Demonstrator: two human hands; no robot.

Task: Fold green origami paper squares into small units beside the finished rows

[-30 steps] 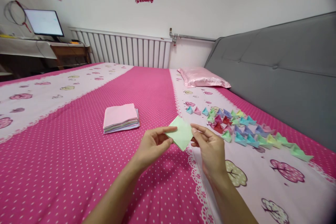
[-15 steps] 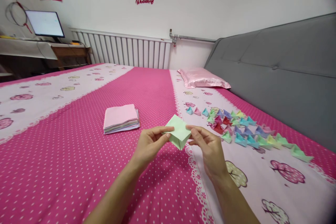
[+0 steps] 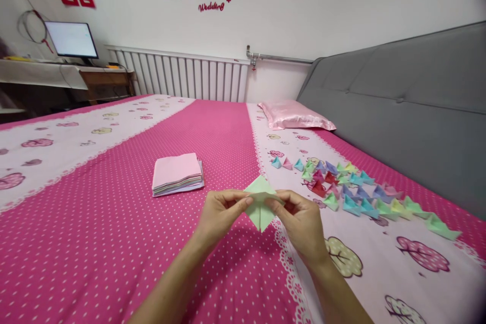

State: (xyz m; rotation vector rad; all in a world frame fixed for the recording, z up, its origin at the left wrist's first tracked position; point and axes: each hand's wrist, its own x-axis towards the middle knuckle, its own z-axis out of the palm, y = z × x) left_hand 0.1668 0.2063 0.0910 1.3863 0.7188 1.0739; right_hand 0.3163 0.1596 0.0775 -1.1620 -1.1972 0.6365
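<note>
A pale green folded paper (image 3: pixel 261 212) is held over the bed, shaped like a diamond with a crease across its middle and a seam down its lower half. My left hand (image 3: pixel 224 212) pinches its left corner between thumb and fingers. On the right corner, my right hand (image 3: pixel 299 217) grips it the same way, thumb on the near face. To the left lies a stack of coloured paper squares (image 3: pixel 177 172), pink on top. Several small folded paper boats (image 3: pixel 353 205) in many colours stand in loose rows to the right.
The bed has a pink dotted sheet (image 3: pixel 114 243) with white patterned bands. A pink pillow (image 3: pixel 296 115) lies near the grey headboard (image 3: pixel 402 81). At the back are a white radiator (image 3: pixel 182 76) and a desk with a monitor (image 3: pixel 72 40).
The paper has tilted so its lower half faces me and bends along the middle. My right thumb has slid inward over it. The view has tipped slightly upward.
</note>
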